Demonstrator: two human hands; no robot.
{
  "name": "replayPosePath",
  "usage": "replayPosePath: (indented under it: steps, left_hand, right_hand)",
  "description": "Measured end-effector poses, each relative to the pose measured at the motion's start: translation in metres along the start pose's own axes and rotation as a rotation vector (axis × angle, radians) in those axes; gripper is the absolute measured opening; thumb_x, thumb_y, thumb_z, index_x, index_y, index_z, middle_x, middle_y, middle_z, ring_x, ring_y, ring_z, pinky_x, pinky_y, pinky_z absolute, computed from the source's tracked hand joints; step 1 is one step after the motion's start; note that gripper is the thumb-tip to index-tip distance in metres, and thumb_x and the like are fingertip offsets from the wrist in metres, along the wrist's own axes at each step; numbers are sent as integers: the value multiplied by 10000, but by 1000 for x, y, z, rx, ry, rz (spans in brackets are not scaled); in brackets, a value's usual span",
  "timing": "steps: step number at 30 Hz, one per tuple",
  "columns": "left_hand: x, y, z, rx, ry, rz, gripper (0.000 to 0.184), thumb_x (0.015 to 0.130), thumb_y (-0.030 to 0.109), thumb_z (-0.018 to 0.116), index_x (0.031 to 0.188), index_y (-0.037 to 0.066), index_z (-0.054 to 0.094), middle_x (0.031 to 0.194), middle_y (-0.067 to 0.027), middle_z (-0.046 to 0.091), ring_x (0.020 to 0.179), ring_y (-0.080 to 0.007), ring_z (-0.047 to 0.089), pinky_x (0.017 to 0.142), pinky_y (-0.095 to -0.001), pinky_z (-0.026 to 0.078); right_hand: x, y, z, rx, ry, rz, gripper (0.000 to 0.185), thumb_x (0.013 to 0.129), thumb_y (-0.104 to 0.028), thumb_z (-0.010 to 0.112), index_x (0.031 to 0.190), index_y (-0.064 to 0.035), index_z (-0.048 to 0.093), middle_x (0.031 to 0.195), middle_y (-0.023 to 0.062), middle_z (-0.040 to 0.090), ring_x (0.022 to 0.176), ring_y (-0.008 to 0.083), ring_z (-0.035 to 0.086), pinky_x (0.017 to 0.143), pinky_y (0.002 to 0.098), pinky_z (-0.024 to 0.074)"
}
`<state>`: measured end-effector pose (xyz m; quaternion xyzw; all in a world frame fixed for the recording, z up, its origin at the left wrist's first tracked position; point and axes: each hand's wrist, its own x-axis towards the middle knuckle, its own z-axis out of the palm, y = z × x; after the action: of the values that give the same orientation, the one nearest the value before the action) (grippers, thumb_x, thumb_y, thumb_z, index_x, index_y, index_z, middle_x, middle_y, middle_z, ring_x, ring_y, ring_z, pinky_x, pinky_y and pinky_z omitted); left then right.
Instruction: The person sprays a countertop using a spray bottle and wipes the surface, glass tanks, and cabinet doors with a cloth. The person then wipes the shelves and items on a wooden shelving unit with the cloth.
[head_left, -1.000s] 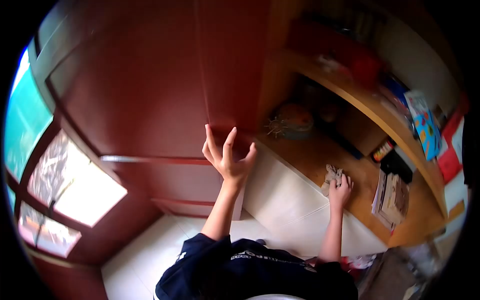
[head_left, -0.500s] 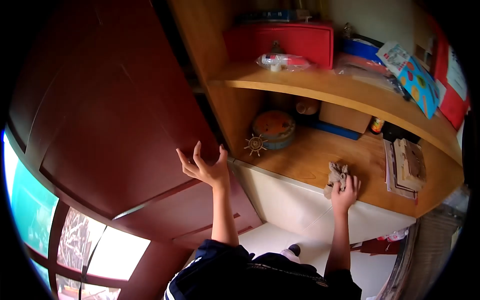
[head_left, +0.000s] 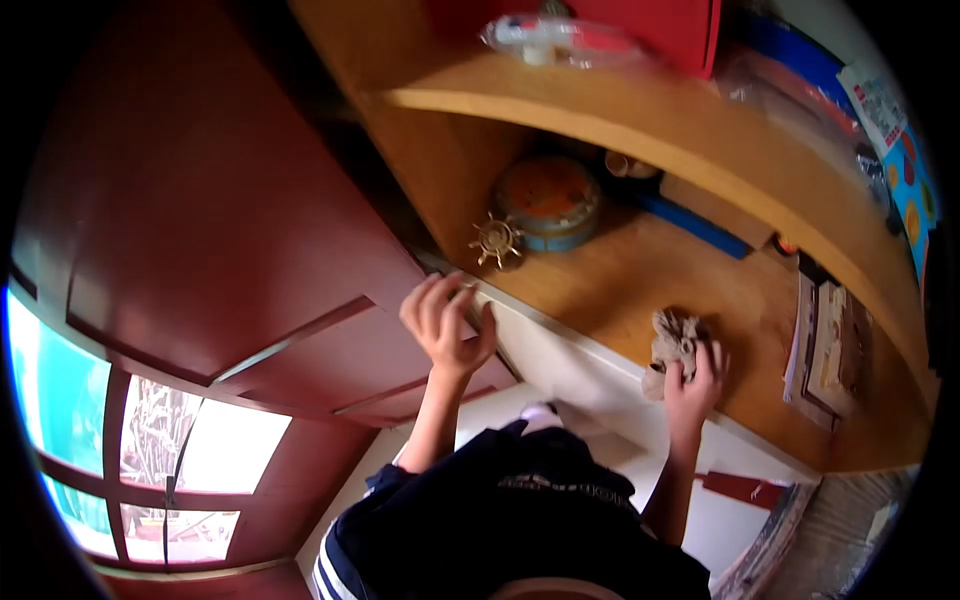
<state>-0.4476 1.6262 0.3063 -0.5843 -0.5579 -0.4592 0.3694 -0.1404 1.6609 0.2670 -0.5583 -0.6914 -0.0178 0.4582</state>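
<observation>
My right hand (head_left: 697, 385) is closed on a crumpled grey-brown cloth (head_left: 672, 343), which rests on the front part of the wooden shelf (head_left: 600, 300). My left hand (head_left: 448, 325) is raised beside the edge of the dark red door (head_left: 240, 230), its fingers apart and bent, with nothing seen in them. Just beyond it, on the shelf, stand a small ship's-wheel ornament (head_left: 496, 240) and a round tin (head_left: 548, 205) with an orange lid.
Books (head_left: 828, 345) stand at the shelf's right end. A blue strip (head_left: 695, 225) lies at the back. Above, the upper shelf (head_left: 620, 95) holds a plastic-wrapped item (head_left: 560, 42) and a red box (head_left: 665, 25). White cabinet fronts (head_left: 560, 350) lie below. A window (head_left: 160, 430) is at left.
The view has turned and come closer to the shelf. The door edge has swung away from the shelf compartment. My left hand's fingers have bent more, while my right hand stays on the cloth.
</observation>
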Motion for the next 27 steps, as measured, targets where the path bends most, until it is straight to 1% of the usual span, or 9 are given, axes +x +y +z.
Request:
replayPosePath:
  steps: [3, 5, 9, 12, 16, 17, 20, 23, 27]
  left_hand:
    - [-13, 2, 23, -254, -187, -8, 303, 623, 106, 705, 908, 54, 614, 991, -113, 596, 955, -295, 536, 821, -411, 390]
    - [-4, -3, 33, -407, -224, -135, 327, 659, 78, 690, 963, 17, 587, 999, -142, 589, 949, -306, 533, 798, -414, 414]
    - [5, -25, 46, -520, -250, -392, 323, 796, 44, 636, 1091, -48, 542, 1135, -193, 560, 1037, -306, 549, 885, -371, 444]
    - [-19, -46, 63, -772, -239, -737, 355, 897, 107, 586, 1192, -62, 484, 1215, -171, 535, 1095, -236, 536, 945, -338, 428]
    - [-15, -46, 66, -838, -305, -876, 395, 926, 100, 538, 1272, -56, 425, 1209, -164, 539, 1078, -207, 541, 909, -292, 446]
    - [-12, -46, 65, -864, -313, -868, 375, 933, 105, 526, 1257, -64, 441, 1195, -160, 551, 1059, -197, 550, 906, -289, 442]
    - [-12, -52, 69, -859, -316, -841, 326, 935, 105, 522, 1208, -70, 493, 1149, -146, 579, 1033, -180, 560, 903, -281, 437]
    - [-16, -58, 70, -882, -394, -872, 255, 934, 87, 515, 1127, -72, 561, 1066, -118, 624, 982, -161, 577, 887, -270, 445]
    - [-19, -64, 72, -852, -438, -856, 234, 934, 98, 524, 1097, -61, 581, 1008, -106, 643, 922, -142, 583, 827, -252, 448]
  right_hand:
    - [4, 20, -16, -13, -123, 18, 300, 705, -175, 595, 950, -2, 594, 1026, 216, 585, 923, 427, 546, 767, 478, 454]
    - [32, 7, -52, -204, -381, 454, 322, 731, -214, 605, 1001, -40, 601, 1011, 220, 612, 919, 411, 578, 762, 481, 469]
    - [35, 74, -81, -577, -70, 508, 300, 780, -276, 597, 1028, -108, 618, 951, 183, 645, 899, 378, 604, 755, 459, 483]
    - [57, 14, -45, -461, -344, 758, 367, 787, -313, 621, 1106, -132, 620, 1050, 133, 646, 964, 321, 612, 803, 393, 480]
    - [39, -72, 59, -109, -482, 228, 274, 729, -288, 661, 960, -140, 655, 973, 87, 640, 943, 269, 592, 668, 416, 504]
    - [35, -89, 82, -102, -313, -80, 240, 696, -247, 663, 912, -141, 653, 958, 59, 615, 931, 255, 568, 588, 392, 504]
    - [23, -120, 108, -58, -342, -261, 253, 605, -213, 685, 845, -141, 649, 1021, 37, 569, 1007, 243, 508, 664, 385, 507]
    - [26, -109, 100, 19, -409, -156, 226, 634, -234, 676, 830, -124, 650, 1043, 36, 546, 1055, 260, 480, 656, 407, 514]
    - [34, -43, 16, -179, -479, 461, 234, 718, -256, 647, 841, -57, 630, 773, 142, 613, 692, 320, 607, 580, 398, 499]
